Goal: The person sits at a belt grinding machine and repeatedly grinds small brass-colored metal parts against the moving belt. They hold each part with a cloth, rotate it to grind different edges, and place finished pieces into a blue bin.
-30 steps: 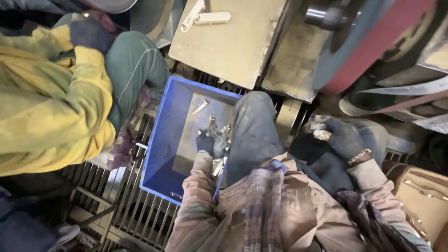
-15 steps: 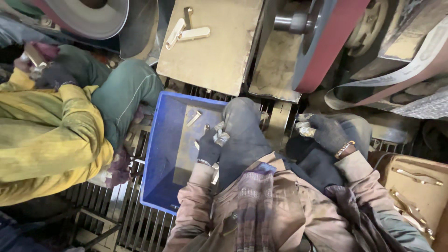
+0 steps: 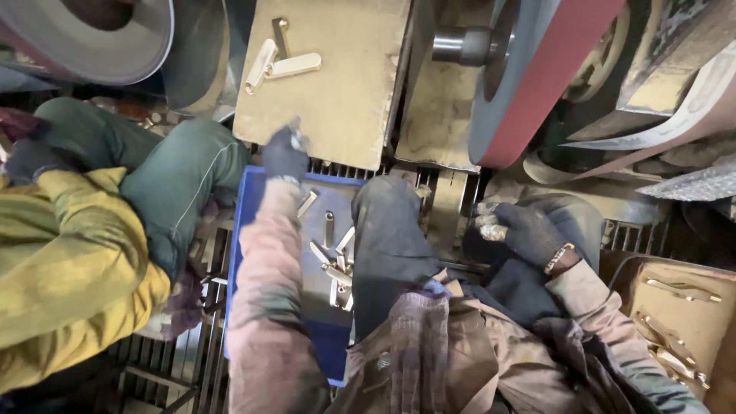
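Observation:
My left hand [image 3: 285, 153], in a dark glove, is raised from the blue bin [image 3: 244, 201] to the near edge of the tan work table [image 3: 349, 92]. Its fingers are closed around what looks like a small pale metal piece. My right hand [image 3: 523, 230], also gloved, rests by my right knee and is closed on a few short metal pieces [image 3: 489, 227]. Several more metal pieces [image 3: 334, 264] lie in the bin between my left arm and left knee. Three similar metal parts [image 3: 280, 61] lie on the table top.
A red-belted grinding wheel [image 3: 540, 92] on a steel shaft stands ahead of me on the right, a grey wheel [image 3: 100, 38] at top left. A co-worker in a yellow jacket [image 3: 69, 261] and green trousers sits to my left. A brown box of metal parts [image 3: 682, 307] sits at right. The floor is metal grating [image 3: 192, 345].
My left hand has lifted out of the blue bin and moved up to the table edge. The view has tilted upward. My right hand keeps holding its pieces.

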